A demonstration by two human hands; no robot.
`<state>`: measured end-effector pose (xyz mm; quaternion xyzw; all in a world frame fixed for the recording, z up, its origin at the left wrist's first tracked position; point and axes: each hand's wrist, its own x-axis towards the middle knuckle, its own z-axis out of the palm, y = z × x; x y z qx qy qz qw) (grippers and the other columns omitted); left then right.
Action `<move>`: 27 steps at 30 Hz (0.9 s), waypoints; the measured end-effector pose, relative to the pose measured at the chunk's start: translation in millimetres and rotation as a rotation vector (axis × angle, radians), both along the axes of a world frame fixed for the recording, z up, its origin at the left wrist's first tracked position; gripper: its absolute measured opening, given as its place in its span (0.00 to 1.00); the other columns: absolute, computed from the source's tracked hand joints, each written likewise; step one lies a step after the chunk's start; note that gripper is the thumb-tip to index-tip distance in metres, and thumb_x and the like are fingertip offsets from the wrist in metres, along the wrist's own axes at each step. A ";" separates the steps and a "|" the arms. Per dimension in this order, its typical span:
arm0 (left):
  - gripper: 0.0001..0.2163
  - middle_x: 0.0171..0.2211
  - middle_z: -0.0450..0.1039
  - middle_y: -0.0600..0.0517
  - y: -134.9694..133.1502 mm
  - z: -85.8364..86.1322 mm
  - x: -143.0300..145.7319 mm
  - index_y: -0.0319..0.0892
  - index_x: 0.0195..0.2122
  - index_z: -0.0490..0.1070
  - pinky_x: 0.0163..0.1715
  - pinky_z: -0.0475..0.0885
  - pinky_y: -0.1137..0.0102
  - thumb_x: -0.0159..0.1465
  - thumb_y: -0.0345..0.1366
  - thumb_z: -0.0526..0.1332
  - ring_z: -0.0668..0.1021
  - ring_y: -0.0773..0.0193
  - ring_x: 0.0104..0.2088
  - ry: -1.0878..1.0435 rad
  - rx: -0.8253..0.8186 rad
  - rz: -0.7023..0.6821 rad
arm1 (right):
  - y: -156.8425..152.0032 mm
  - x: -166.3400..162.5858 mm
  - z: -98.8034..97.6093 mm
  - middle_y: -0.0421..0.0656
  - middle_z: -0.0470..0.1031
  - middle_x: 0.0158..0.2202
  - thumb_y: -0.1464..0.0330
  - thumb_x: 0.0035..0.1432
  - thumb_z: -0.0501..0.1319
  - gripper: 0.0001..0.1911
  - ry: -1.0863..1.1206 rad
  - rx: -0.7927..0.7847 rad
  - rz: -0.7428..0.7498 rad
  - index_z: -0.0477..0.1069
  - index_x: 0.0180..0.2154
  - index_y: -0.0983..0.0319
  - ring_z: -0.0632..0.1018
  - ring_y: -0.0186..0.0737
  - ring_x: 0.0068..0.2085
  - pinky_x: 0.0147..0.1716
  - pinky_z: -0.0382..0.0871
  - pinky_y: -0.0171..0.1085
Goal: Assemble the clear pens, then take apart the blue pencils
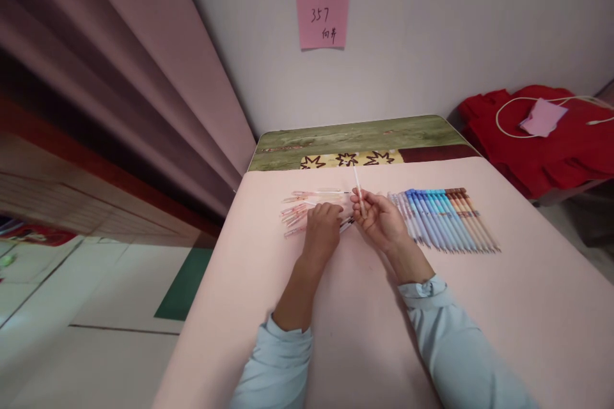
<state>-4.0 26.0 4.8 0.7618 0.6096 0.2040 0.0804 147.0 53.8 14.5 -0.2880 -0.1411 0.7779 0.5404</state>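
My right hand (pixel 378 217) pinches a thin white pen refill (pixel 357 188) that points up and away from me. My left hand (pixel 322 230) rests palm down on the pink tabletop (pixel 364 332), its curled fingers touching loose pink pen parts (pixel 300 212) that lie in a small heap to its left. Whether it grips any of them is hidden. A neat row of several assembled pens (pixel 444 217), white through blue to brown, lies just right of my right hand.
A green patterned surface (pixel 355 140) lies beyond the far table edge, against a white wall with a pink note (pixel 322 11). A red cloth (pixel 542 140) with a white cable and pink paper is at the right. Curtain and tiled floor at the left.
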 end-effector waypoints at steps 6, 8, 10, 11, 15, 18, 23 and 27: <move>0.07 0.40 0.75 0.48 1.9 -4.2 -1.5 0.43 0.41 0.73 0.44 0.64 0.63 0.64 0.27 0.59 0.74 0.56 0.45 -0.061 -0.031 0.012 | 2.1 4.9 -0.4 0.39 0.78 0.28 0.69 0.55 0.64 0.06 -0.046 0.004 -0.039 0.76 0.37 0.62 0.74 0.28 0.24 0.24 0.71 0.26; 0.08 0.40 0.75 0.48 2.4 -5.9 -1.4 0.42 0.42 0.72 0.45 0.64 0.64 0.63 0.26 0.59 0.74 0.57 0.44 -0.090 -0.037 0.019 | 2.8 6.9 0.3 0.38 0.77 0.27 0.69 0.54 0.64 0.06 -0.065 -0.004 -0.080 0.76 0.36 0.62 0.73 0.28 0.23 0.23 0.70 0.26; 0.09 0.38 0.75 0.48 2.8 -6.8 -1.7 0.42 0.43 0.71 0.44 0.65 0.64 0.63 0.26 0.59 0.75 0.57 0.42 -0.117 -0.038 0.030 | 2.8 7.9 1.9 0.38 0.77 0.26 0.69 0.54 0.65 0.06 -0.081 -0.010 -0.114 0.76 0.36 0.63 0.73 0.27 0.23 0.22 0.69 0.26; 0.08 0.38 0.75 0.48 2.9 -6.8 -2.1 0.42 0.42 0.71 0.43 0.65 0.64 0.63 0.26 0.59 0.75 0.58 0.41 -0.125 -0.033 0.038 | 2.6 8.0 2.8 0.38 0.76 0.26 0.69 0.53 0.65 0.06 -0.088 -0.011 -0.127 0.76 0.36 0.63 0.72 0.27 0.23 0.22 0.68 0.26; 0.04 0.35 0.74 0.50 2.8 -5.7 -4.5 0.43 0.37 0.70 0.41 0.65 0.65 0.62 0.27 0.62 0.74 0.58 0.39 -0.110 0.015 0.076 | 0.8 6.5 6.2 0.38 0.75 0.25 0.69 0.51 0.65 0.07 -0.104 -0.007 -0.171 0.76 0.35 0.63 0.71 0.26 0.23 0.21 0.66 0.25; 0.03 0.34 0.74 0.50 1.9 -5.7 -4.3 0.43 0.35 0.71 0.42 0.64 0.64 0.61 0.30 0.64 0.73 0.58 0.40 -0.069 0.041 0.098 | -0.1 4.9 7.2 0.38 0.75 0.25 0.69 0.51 0.66 0.08 -0.110 -0.005 -0.189 0.77 0.35 0.65 0.71 0.25 0.23 0.21 0.66 0.24; 0.02 0.36 0.73 0.49 0.5 -6.8 -1.2 0.43 0.35 0.71 0.44 0.63 0.63 0.62 0.32 0.64 0.72 0.56 0.42 0.003 0.066 0.114 | -0.5 3.1 6.5 0.38 0.75 0.26 0.68 0.49 0.67 0.08 -0.125 0.013 -0.194 0.77 0.34 0.64 0.71 0.26 0.23 0.21 0.66 0.25; 0.01 0.37 0.73 0.49 1.3 -4.4 -3.1 0.43 0.35 0.71 0.43 0.63 0.64 0.64 0.33 0.62 0.72 0.57 0.42 -0.054 0.084 0.185 | -0.3 3.7 5.3 0.38 0.75 0.25 0.68 0.48 0.67 0.09 -0.130 0.017 -0.205 0.77 0.34 0.65 0.71 0.25 0.23 0.21 0.65 0.24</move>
